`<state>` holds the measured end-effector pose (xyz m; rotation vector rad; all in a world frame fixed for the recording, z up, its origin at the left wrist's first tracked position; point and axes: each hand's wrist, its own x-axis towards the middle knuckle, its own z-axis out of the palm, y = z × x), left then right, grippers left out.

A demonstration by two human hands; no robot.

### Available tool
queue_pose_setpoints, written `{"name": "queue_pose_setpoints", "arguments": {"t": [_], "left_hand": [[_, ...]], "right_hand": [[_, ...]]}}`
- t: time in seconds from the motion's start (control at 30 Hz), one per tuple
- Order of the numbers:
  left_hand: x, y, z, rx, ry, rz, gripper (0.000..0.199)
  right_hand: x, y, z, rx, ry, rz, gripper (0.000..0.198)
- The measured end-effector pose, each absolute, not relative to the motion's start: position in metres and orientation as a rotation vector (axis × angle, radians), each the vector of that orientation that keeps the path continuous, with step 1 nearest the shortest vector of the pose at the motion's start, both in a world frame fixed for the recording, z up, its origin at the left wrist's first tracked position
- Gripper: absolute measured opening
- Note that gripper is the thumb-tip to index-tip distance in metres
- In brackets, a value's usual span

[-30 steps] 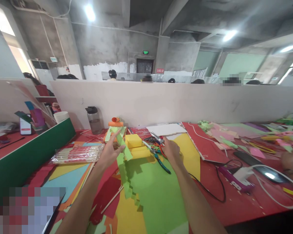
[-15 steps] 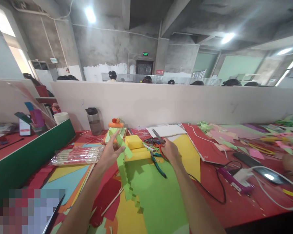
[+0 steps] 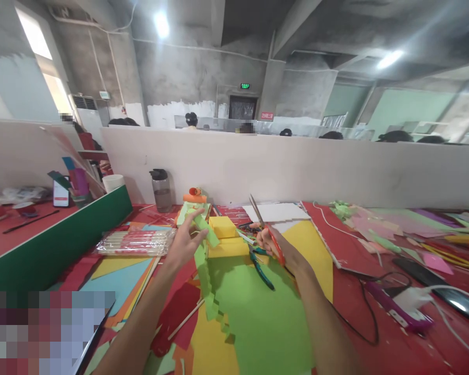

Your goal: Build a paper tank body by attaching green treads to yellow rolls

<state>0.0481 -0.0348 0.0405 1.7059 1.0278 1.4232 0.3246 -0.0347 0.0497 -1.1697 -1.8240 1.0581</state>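
My left hand [image 3: 186, 238] is closed on a light green paper strip [image 3: 208, 229], whose free end sticks out past the thumb. A zigzag-folded length of green paper [image 3: 206, 284] runs down below the hand. My right hand [image 3: 266, 240] grips red-handled scissors [image 3: 277, 246], blades pointing up and away. Between the hands lie a yellow paper box [image 3: 222, 227] and a yellow paper roll [image 3: 229, 248]. Teal-handled pliers [image 3: 263, 273] rest on a large green sheet [image 3: 269, 317] below my right hand. An orange paper roll [image 3: 194, 198] sits on a pale green piece beyond my left hand.
A water bottle [image 3: 161, 190] stands by the white partition [image 3: 258, 166]. Wrapped sticks [image 3: 135, 242] and coloured sheets lie left, beside a green divider [image 3: 62, 245]. On the right are a purple power strip [image 3: 400, 307], cables, a black mouse [image 3: 463, 302] and paper scraps.
My right hand has raised the scissors, turning the blades more upright and bringing the red handles into clear view. My left hand still holds the green strip. The view has swung slightly left.
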Motion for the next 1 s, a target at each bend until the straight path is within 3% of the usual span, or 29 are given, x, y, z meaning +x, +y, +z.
{"name": "queue_pose_setpoints", "arguments": {"t": [0.17,0.33,0.63,1.0], "left_hand": [[0.05,-0.036,0.042,1.655,1.02,1.472,0.055],[0.051,-0.037,0.042,1.651,1.019,1.534,0.063],[0.051,-0.037,0.045,1.587,0.968,1.612,0.061],[0.05,-0.035,0.045,1.609,0.976,1.566,0.048]], "right_hand": [[0.298,-0.05,0.055,-1.016,-1.943,1.29,0.062],[0.278,-0.05,0.045,-1.058,-1.964,1.412,0.053],[0.263,-0.051,0.031,-1.101,-1.997,1.286,0.04],[0.26,-0.042,0.019,-1.131,-1.97,1.304,0.064]]}}
